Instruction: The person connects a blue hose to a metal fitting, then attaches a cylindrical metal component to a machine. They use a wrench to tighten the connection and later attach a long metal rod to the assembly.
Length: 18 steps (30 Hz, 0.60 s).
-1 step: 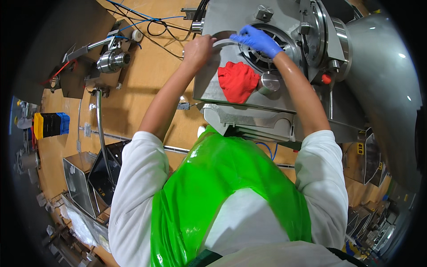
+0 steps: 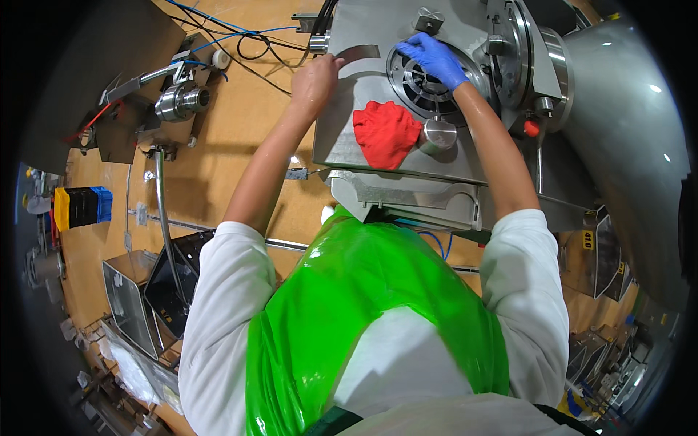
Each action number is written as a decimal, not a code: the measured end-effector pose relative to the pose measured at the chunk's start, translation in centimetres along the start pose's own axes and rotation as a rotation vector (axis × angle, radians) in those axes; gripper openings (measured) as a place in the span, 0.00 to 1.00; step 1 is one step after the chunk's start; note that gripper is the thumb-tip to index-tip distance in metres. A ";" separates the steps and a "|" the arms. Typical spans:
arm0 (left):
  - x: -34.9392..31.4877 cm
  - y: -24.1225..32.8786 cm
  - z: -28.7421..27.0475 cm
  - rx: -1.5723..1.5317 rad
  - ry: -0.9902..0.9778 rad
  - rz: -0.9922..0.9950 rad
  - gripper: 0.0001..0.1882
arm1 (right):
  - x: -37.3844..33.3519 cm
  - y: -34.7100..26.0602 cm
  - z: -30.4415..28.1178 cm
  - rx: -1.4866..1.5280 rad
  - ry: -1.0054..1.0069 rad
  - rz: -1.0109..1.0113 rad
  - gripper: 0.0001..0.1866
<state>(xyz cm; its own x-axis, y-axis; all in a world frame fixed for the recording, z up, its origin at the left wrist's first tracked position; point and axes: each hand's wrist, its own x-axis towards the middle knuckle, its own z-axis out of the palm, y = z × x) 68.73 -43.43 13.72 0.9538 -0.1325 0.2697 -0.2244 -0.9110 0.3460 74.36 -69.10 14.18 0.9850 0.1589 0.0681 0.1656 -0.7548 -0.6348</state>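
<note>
my right hand has shifted right over the grille, grip unclear, while my left hand clamps the strip above the surface, a handling step that i judge needs steadiness next.

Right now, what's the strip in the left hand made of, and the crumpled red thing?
The strip: probably metal, smooth, from its grey sheen. The red thing: matte with soft folds, perhaps cloth or thin rubber; I can't tell which.

Left fingers holding metal strip, right fingers at round grate
</note>
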 end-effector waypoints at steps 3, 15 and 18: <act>0.6 -0.7 0.1 -0.099 0.082 0.008 0.21 | 1.9 4.5 0.1 -0.231 0.114 0.011 0.18; 2.4 0.8 -0.2 -0.234 -0.009 -0.048 0.23 | 3.4 4.6 1.4 -0.165 0.184 0.146 0.17; 4.1 2.0 1.5 -0.199 -0.016 0.000 0.23 | 3.9 6.4 0.5 -0.357 0.106 0.271 0.19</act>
<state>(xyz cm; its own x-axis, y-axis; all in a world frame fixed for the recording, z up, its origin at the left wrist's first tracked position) 72.52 -46.34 14.22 0.9565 -0.1402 0.2560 -0.2581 -0.8158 0.5175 79.22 -73.00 9.97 0.9916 -0.1264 0.0267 -0.1101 -0.9350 -0.3372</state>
